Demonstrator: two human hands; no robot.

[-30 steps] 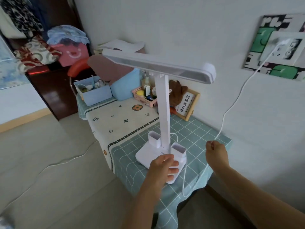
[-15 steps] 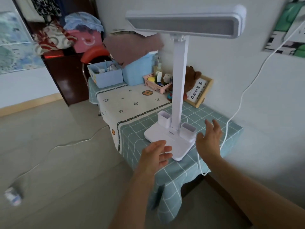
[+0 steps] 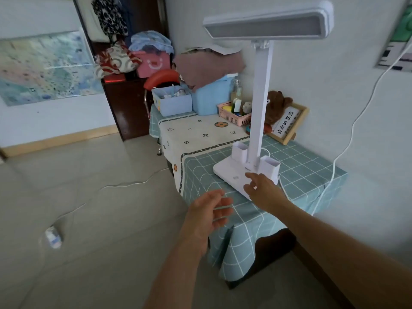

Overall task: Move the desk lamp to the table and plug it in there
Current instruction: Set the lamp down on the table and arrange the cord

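Note:
The white desk lamp (image 3: pixel 259 121) stands upright on the table (image 3: pixel 307 175), which wears a teal checked cloth, near its front corner. Its long flat head points left, high above the base. A white cord (image 3: pixel 359 112) runs from the base over the table's right edge and up the wall toward the upper right corner of the view. My right hand (image 3: pixel 262 189) hovers over the front of the lamp base, index finger stretched toward it, holding nothing. My left hand (image 3: pixel 208 214) hangs in front of the table edge, fingers spread and empty.
At the table's back stand blue boxes (image 3: pixel 172 100), a pink basket (image 3: pixel 234 115) of bottles, a brown plush bear (image 3: pixel 277 105) and a framed sign (image 3: pixel 287 123). A red chair (image 3: pixel 162 78) and dark cabinet (image 3: pixel 123 105) sit behind. A thin cable (image 3: pixel 124 186) and small white object (image 3: pixel 53 237) lie on the floor.
My left hand let go of the lamp base and drew back off the table. My right hand released the cord and moved left over the base. The view shifted closer.

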